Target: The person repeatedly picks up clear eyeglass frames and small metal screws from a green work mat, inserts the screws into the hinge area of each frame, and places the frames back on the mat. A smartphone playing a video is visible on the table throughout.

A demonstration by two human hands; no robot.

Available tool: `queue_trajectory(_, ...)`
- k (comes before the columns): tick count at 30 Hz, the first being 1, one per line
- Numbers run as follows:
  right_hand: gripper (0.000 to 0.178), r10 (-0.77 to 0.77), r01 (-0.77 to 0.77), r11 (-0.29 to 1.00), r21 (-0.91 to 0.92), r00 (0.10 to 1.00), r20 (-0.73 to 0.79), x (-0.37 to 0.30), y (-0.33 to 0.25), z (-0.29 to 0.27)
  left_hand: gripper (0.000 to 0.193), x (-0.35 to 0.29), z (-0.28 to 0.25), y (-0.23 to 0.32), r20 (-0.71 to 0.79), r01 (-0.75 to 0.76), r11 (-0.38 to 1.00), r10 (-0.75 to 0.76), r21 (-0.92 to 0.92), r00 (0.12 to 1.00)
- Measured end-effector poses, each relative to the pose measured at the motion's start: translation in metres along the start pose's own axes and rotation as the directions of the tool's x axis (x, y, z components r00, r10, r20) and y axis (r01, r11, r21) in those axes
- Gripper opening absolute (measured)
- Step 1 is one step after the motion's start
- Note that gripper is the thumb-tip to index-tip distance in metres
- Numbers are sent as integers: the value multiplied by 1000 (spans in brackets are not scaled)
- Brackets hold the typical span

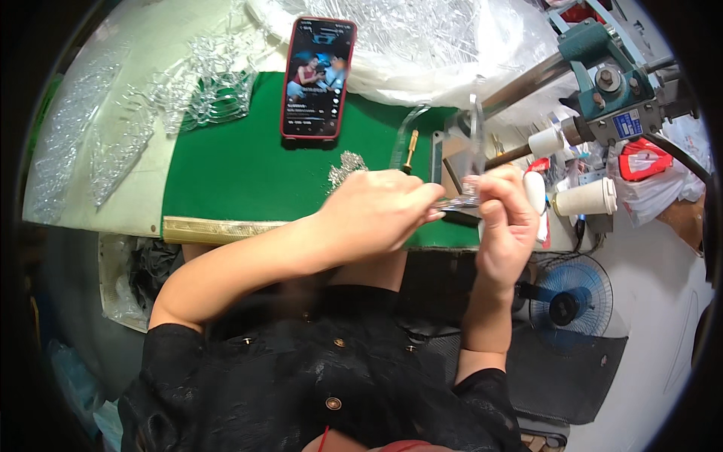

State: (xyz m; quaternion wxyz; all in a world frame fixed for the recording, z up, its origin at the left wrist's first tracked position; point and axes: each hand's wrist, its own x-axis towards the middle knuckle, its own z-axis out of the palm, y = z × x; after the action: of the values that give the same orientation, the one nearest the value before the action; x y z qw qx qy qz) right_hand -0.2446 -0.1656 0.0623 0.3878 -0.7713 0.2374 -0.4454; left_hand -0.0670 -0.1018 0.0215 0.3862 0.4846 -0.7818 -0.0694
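Over the front right of the green mat [226, 177], a clear plastic eyeglass frame [456, 203] is held between my two hands, its see-through arms pointing away from me. My left hand [380, 207] pinches its left side with thumb and fingers. At the other side, the curled fingers of my right hand [506, 218] grip the frame near a hinge. Just beyond my left hand lies a pile of tiny silvery metal parts [347, 166], partly covered by it. A slim brass-coloured screwdriver [412, 149] lies behind the hands, seen between the frame's arms.
A phone in a red case [318, 79] stands at the mat's back. Clear frames [218, 90] are heaped left, and a plastic bag of clear pieces [422, 45] lies behind. A green metal bench machine [606, 79], a paper cup [586, 199] and a fan [571, 301] are right.
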Motion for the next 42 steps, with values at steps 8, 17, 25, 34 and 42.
queue_trajectory(8, 17, 71, -44, 991, 125, 973, -219, 17, 27, -57, 16, 69, 45, 3, -105, -78, 996, 81, 36, 991)
queue_trajectory(17, 17, 31, 17, 989, 146, 948, -317, 34, 42, -85, 20, 104, 65, 20, -129, -19, 1000, 21, 10, 991)
queue_trajectory(25, 10, 68, -12, 988, 154, 929, -363, 43, 52, -99, 19, 122, 78, 21, -173, -34, 999, 35, 11, 984)
queue_trajectory(34, 26, -319, 430, 903, 26, 708, -630, 85, 14, -142, 19, 122, 84, 12, -213, -9, 1000, 14, 27, 977)
queue_trajectory(42, 33, -576, 722, 688, 76, 606, -548, 54, -21, -124, 17, 123, 97, 26, -229, 14, 999, -23, -41, 973)
